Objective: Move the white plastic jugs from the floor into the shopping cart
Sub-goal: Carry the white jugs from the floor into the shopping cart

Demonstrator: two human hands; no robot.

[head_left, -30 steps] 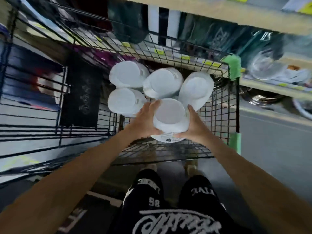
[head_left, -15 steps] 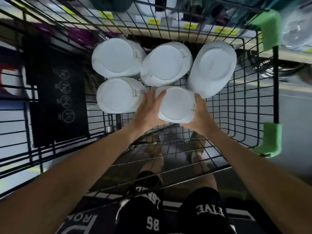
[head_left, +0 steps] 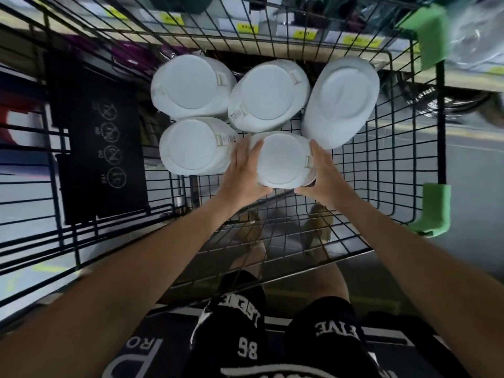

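Several white plastic jugs lie in the black wire shopping cart with their round bases facing me. The nearest jug is clasped from both sides: my left hand presses its left flank, my right hand its right flank. It rests low in the basket, touching the neighbouring jug on its left and the tall tilted jug at the right. Behind them sit another two jugs against the cart's far wall.
A black placard with warning icons hangs on the cart's left side. Green foam pads cap the right corners. Store shelves with yellow price tags run beyond the cart. My legs in black shorts stand at the near end.
The held jug went forward and down into the basket beside the others. My view moved closer over the cart; both hands stay clasped on the jug.
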